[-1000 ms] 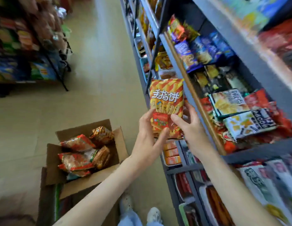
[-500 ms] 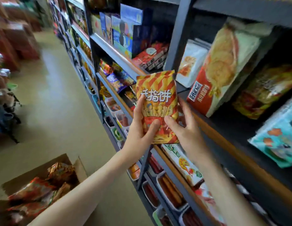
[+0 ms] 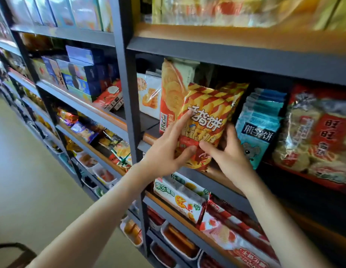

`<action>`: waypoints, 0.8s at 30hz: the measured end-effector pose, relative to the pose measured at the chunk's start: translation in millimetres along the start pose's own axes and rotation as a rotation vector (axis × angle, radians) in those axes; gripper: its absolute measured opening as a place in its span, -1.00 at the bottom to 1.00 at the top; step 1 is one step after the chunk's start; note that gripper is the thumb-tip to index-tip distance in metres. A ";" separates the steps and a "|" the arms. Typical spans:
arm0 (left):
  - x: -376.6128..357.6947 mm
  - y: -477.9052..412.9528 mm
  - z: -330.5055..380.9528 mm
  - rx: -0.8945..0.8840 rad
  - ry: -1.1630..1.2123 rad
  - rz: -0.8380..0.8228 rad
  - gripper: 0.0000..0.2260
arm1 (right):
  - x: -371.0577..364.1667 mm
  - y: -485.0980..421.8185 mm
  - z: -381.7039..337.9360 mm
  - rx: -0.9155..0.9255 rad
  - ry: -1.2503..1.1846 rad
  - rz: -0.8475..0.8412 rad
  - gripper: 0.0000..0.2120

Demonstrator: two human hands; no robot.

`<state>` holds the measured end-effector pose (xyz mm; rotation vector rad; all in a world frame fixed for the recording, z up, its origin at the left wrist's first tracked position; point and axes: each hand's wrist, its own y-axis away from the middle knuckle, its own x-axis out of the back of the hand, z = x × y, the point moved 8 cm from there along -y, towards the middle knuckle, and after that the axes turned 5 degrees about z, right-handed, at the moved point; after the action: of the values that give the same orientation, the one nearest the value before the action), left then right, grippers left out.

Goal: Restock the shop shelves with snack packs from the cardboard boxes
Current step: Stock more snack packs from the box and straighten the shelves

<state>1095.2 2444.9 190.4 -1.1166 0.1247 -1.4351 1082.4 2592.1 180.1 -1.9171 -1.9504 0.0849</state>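
An orange-and-yellow striped snack pack (image 3: pixel 208 120) stands upright on the middle shelf (image 3: pixel 149 124), between a tall red-orange pack (image 3: pixel 171 93) and a row of blue packs (image 3: pixel 259 128). My left hand (image 3: pixel 164 149) holds its left side, with the index finger lying up the front and the thumb low on the front. My right hand (image 3: pixel 226 157) grips its lower right side, thumb on the front and fingers behind. The cardboard box is out of view.
A grey upright post (image 3: pixel 127 89) stands just left of the pack. Red bags of rice crackers (image 3: pixel 313 132) fill the shelf to the right. Snack trays and packs (image 3: pixel 179 200) crowd the lower shelves. The aisle floor (image 3: pixel 33 171) lies to the left.
The view has swung up from the box on the floor to the shelf. Both hands have carried the striped pack up and in, setting it between the red-orange pack and the blue packs.
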 end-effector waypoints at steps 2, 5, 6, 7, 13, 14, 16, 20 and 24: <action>2.5 -14.4 10.2 -0.152 -0.091 -0.027 -0.31 | 8.1 0.1 6.9 -0.025 -0.016 0.066 -0.27; 6.8 -28.3 19.9 -0.323 -0.143 -0.065 -0.35 | 13.1 0.0 14.3 -0.054 -0.126 0.149 -0.27; 8.1 -30.9 17.9 -0.340 -0.132 -0.078 -0.36 | 15.7 -1.7 14.6 -0.059 -0.154 0.181 -0.31; 10.0 -32.7 13.2 -0.329 -0.106 -0.087 -0.38 | 19.0 -3.8 13.3 -0.062 -0.174 0.214 -0.37; 30.0 -37.9 -31.3 -0.205 -0.252 0.284 -0.51 | 30.4 -19.7 8.0 -0.090 0.069 0.408 -0.43; 26.8 -40.0 -37.8 -0.214 -0.322 0.291 -0.47 | 26.8 -21.0 7.8 -0.094 0.118 0.422 -0.40; 15.4 -45.1 -51.2 -0.249 -0.485 0.234 -0.36 | 16.2 -23.7 7.0 -0.086 0.216 0.440 -0.37; 3.8 -56.6 -68.5 -0.229 -0.610 0.158 -0.17 | -0.8 -28.1 6.2 -0.061 0.514 0.504 -0.38; -0.5 -62.4 -72.9 -0.296 -0.558 0.145 -0.09 | -13.8 -21.4 -8.8 0.152 0.992 0.567 -0.14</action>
<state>1002.0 2422.1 193.1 -1.6784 0.0198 -0.9529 1064.7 2575.4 191.7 -1.8139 -0.7249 -0.4574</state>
